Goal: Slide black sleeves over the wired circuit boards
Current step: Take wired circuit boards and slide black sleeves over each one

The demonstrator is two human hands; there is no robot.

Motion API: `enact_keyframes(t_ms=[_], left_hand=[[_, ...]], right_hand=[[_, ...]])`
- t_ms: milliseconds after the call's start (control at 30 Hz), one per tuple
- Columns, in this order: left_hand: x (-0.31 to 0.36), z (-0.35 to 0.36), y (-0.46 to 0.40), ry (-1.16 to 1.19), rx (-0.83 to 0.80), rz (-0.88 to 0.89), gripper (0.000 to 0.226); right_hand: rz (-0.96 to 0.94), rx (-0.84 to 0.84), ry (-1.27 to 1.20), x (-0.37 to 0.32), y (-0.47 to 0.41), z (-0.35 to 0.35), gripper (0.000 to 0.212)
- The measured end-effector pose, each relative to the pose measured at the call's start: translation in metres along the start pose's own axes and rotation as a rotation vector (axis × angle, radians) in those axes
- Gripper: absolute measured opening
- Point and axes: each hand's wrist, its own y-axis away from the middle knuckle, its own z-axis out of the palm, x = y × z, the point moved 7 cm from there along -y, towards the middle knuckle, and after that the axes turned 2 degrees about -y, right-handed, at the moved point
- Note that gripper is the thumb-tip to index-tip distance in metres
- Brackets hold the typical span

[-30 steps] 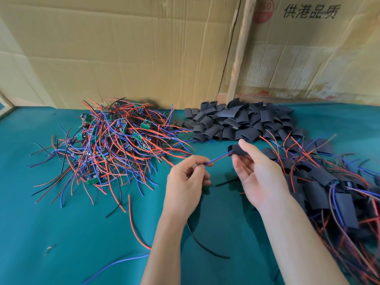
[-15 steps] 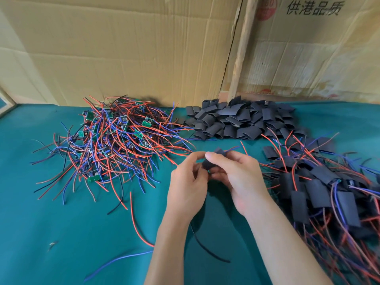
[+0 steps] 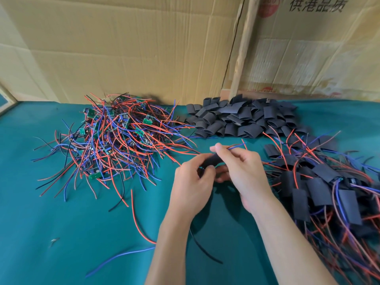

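My left hand [image 3: 192, 183] and my right hand [image 3: 243, 171] meet above the middle of the green table. Between their fingertips is a black sleeve [image 3: 212, 160], held at both ends. Red and blue wire ends [image 3: 238, 145] stick out past my right thumb. The board inside the sleeve is hidden by my fingers. A pile of bare wired circuit boards [image 3: 115, 138] lies at the left. Loose black sleeves [image 3: 240, 118] are heaped at the back. Sleeved boards [image 3: 320, 182] are piled at the right.
Cardboard sheets [image 3: 133, 48] stand along the back of the green table [image 3: 61, 233]. Loose red, blue and black wires [image 3: 135, 221] trail on the cloth in front of my left forearm. A small scrap [image 3: 53, 241] lies near the front left.
A second ago my hands were apart, with the sleeve at the wire ends. They have come together and the sleeve has slid along the wires between my fingers.
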Motion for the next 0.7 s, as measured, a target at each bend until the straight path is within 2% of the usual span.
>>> enact_keyframes(t_ms=[167,333,533,700], left_hand=[[0.001,0.004,0.0,0.164,-0.078,-0.041,0.038],[0.005,0.005,0.001,0.381,-0.085,-0.075,0.035],[-0.001,0.019,0.007,0.75,-0.188,-0.296,0.033],[0.001,0.022,0.009,0.882,-0.25,-0.348,0.035]], right_hand=[[0.008,-0.077,0.013,-0.006,0.001,0.0,0.02],[-0.049,-0.109,-0.037,-0.02,-0.001,-0.004,0.024],[-0.174,-0.09,-0.093,-0.039,-0.004,-0.009,0.03],[-0.205,-0.107,-0.109,-0.039,-0.007,-0.014,0.025]])
